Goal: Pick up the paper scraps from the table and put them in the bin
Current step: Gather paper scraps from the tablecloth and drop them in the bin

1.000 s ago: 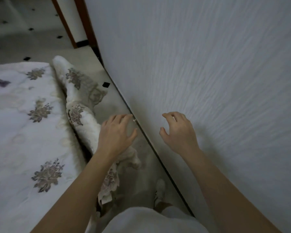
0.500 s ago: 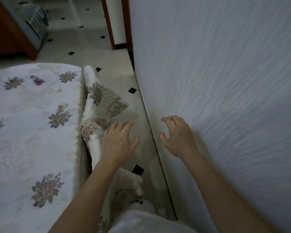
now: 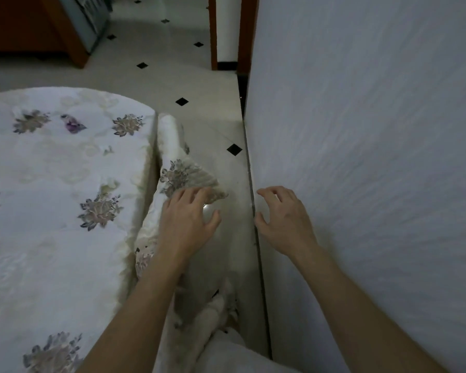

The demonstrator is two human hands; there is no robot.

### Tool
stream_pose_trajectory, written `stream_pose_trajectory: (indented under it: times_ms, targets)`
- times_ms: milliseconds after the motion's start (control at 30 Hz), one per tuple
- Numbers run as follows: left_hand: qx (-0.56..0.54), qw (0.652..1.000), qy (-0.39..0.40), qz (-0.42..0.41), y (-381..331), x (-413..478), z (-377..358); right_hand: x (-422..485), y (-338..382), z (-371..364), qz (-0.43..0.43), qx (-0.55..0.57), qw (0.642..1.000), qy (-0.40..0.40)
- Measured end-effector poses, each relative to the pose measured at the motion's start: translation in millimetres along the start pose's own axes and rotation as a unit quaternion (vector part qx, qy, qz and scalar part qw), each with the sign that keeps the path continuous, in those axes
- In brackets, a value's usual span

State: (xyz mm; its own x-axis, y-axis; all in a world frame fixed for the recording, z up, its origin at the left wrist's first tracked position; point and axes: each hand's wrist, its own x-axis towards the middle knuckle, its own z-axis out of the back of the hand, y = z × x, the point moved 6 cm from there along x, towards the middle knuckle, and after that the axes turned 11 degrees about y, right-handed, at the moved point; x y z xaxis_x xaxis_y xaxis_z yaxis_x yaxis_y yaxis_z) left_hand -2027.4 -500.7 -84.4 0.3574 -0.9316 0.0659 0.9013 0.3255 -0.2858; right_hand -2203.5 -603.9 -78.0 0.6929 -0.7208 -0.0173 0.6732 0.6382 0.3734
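Hovering over the floor strip between table and wall, the left hand [image 3: 187, 219] has its fingers spread and loosely bent, holding nothing, above the tablecloth's hanging fold [image 3: 183, 173] at the table's right edge. The right hand [image 3: 284, 216] hangs beside the white wall [image 3: 374, 157], fingers apart, curled and empty. A small purple piece [image 3: 72, 125] lies near the far edge of the table [image 3: 51, 238]; whether it is scrap or print I cannot tell. A grey slatted container [image 3: 92, 14] stands on the floor beyond; its contents are hidden.
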Motion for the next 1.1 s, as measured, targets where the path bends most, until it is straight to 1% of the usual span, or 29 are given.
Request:
stream_pose_trajectory:
  times_ms: [133, 300, 433, 600, 733, 900, 967, 1100]
  targets:
    - [-0.024, 0.999, -0.018, 0.037, 40.8, 57.1, 6.4, 82.4, 9.8, -2.7, 0.033, -0.002, 0.999, 0.022]
    - [-0.036, 0.995, -0.037, 0.091, 88.5, 102.2, 17.5, 164.6, 35.2, -15.1, 0.08, 0.01, 0.996, 0.033]
    - [-0.027, 0.99, -0.034, 0.131, 126.5, 115.8, 21.5, 215.8, 60.3, -29.3, 0.127, 0.01, 0.991, 0.051]
    - [-0.025, 0.975, -0.053, 0.214, 175.9, 106.0, 24.8, 270.3, 106.6, -48.3, 0.196, 0.013, 0.978, 0.064]
    - [-0.025, 0.949, -0.064, 0.307, 214.3, 90.5, 26.4, 310.5, 148.2, -68.6, 0.264, 0.016, 0.961, 0.086]
    - [-0.021, 0.91, -0.074, 0.408, 251.9, 81.9, 33.4, 363.4, 201.7, -101.0, 0.334, 0.025, 0.93, 0.152]
    - [-0.024, 0.888, -0.078, 0.453, 264.0, 79.0, 31.0, 385.0, 223.0, -116.3, 0.371, 0.023, 0.912, 0.172]
    - [-0.042, 0.832, -0.069, 0.549, 279.8, 75.4, 19.8, 423.0, 257.6, -147.4, 0.444, 0.009, 0.87, 0.215]
